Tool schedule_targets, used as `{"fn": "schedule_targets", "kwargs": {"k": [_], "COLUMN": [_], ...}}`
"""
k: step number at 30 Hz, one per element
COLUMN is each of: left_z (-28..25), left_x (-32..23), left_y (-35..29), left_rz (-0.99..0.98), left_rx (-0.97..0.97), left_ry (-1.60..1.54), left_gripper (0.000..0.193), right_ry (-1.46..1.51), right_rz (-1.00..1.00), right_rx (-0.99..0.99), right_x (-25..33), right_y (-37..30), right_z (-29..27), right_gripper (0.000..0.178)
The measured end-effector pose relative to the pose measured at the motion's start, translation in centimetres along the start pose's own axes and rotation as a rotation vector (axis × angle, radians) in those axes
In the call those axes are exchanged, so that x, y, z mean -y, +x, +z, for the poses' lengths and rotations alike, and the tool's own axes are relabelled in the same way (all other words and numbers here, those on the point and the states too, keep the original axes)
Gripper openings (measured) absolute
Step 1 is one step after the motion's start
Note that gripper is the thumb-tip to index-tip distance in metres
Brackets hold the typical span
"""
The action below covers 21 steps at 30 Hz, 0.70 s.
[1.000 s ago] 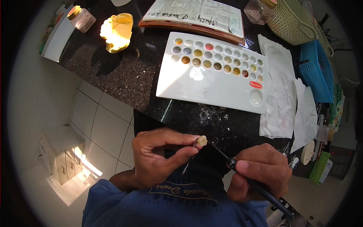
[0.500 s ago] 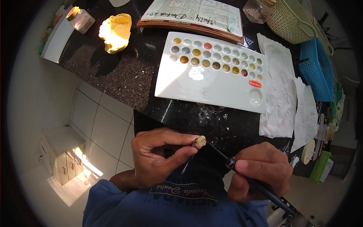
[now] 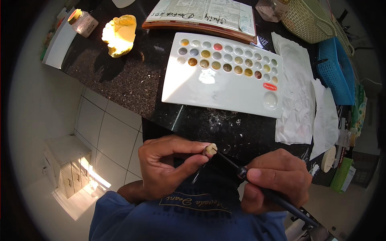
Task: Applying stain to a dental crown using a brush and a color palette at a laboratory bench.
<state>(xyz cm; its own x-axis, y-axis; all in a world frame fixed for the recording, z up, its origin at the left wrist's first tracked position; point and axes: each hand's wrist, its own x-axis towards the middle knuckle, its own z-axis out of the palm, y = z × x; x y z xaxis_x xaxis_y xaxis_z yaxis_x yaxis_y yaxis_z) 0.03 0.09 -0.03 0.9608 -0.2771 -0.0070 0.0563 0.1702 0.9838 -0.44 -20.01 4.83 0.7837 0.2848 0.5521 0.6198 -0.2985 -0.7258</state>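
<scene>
Between thumb and fingertips, my left hand (image 3: 167, 162) pinches a small cream tooth-shaped dental crown (image 3: 211, 149). Below those fingers a thin, shiny metal shaft (image 3: 196, 176) pokes out; whether it joins the crown I cannot tell. My right hand (image 3: 277, 176) is closed around a black pen-shaped handpiece (image 3: 242, 172), held slanting, its thick rear end running down to the lower right. Its narrow tip reaches the right side of the crown and appears to touch it.
Beyond my hands lies a white porcelain palette (image 3: 221, 94) with colored wells. A yellow dental model (image 3: 120, 34) and a jar (image 3: 83, 23) stand far left. Behind the palette is a thick book (image 3: 201, 16). White tissue (image 3: 295, 88), a blue basket (image 3: 335, 72) and a beige basket (image 3: 307, 20) are on the right.
The crown and the handpiece tip have shifted slightly left together, and the crown looks a little turned. The table things sit slightly further left in view. Both grips stay the same.
</scene>
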Motion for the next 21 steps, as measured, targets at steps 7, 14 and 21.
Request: {"fn": "schedule_targets", "kwargs": {"k": [7,14,21], "left_z": [0.2,0.6,0.5], "left_x": [0.2,0.3,0.3], "left_y": [-0.2,-0.1,-0.2], "left_rz": [-0.007,0.007,-0.025], "left_rx": [-0.025,-0.066,-0.075], "left_ry": [-0.001,-0.059,-0.060], "left_gripper": [0.018,0.016,0.016], "right_ry": [0.054,0.077,0.078], "right_rz": [0.116,0.025,-0.044], "right_rx": [-0.140,-0.127,-0.103], "right_x": [0.2,-0.8,-1.1], "right_y": [0.0,0.1,0.1], "right_z": [0.5,0.2,0.2], "right_gripper": [0.025,0.021,0.020]}}
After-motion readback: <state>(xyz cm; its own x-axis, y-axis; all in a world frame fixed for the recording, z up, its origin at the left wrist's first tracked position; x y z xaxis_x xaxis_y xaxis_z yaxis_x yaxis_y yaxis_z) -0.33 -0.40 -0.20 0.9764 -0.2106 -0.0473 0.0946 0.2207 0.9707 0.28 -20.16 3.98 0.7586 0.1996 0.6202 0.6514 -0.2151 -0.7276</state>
